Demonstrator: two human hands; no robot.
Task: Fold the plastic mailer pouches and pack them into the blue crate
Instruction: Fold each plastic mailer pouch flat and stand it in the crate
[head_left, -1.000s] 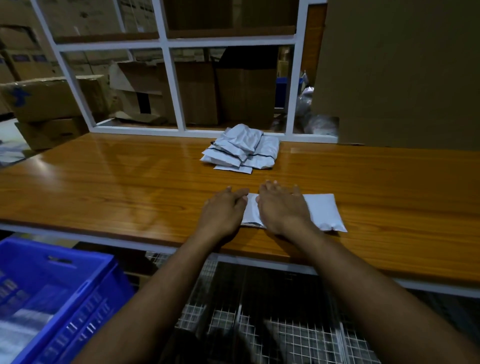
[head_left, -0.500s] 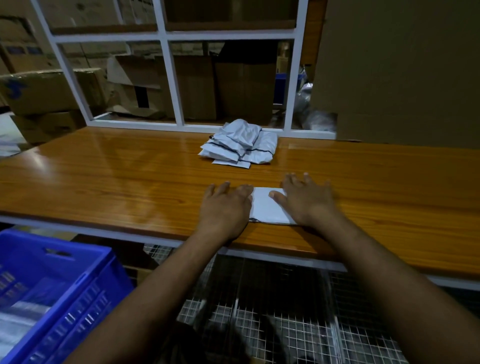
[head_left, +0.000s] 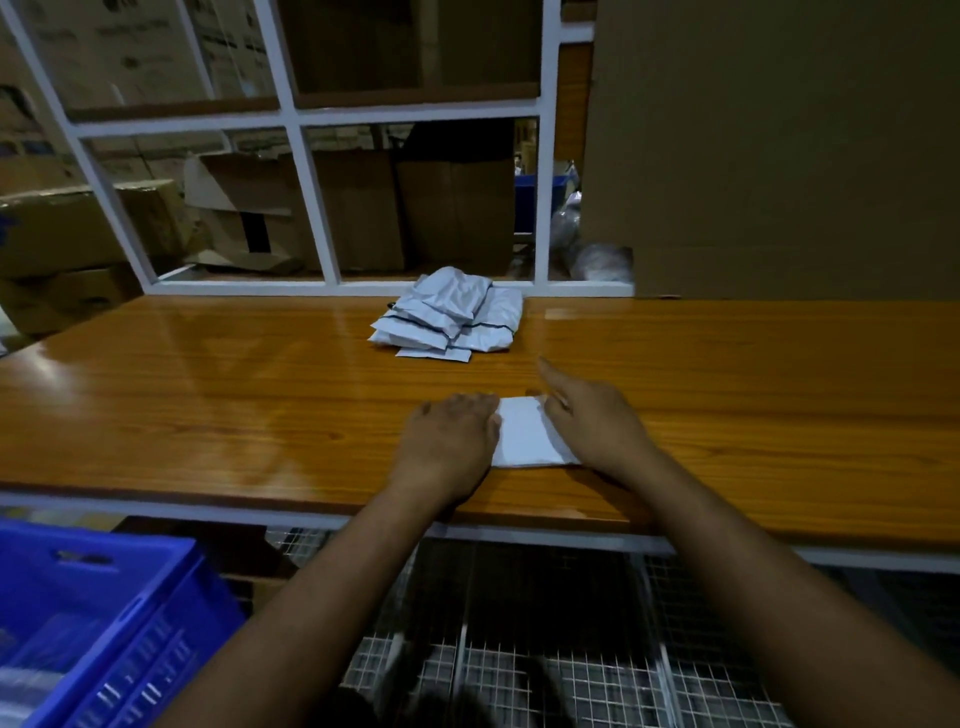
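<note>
Both my hands lie on one folded mailer pouch at the near edge of the bench.

The wooden bench spans the view; the blue crate sits below its front edge on my left. A pile of pouches lies well behind. My left hand presses flat, fingers straight, on the folded pouch; my right hand rests spread on its right side.

No lettering can be read. Dark print marks the cardboard cartons behind the white frame past the table's far edge, but it is too blurred to make out.
</note>
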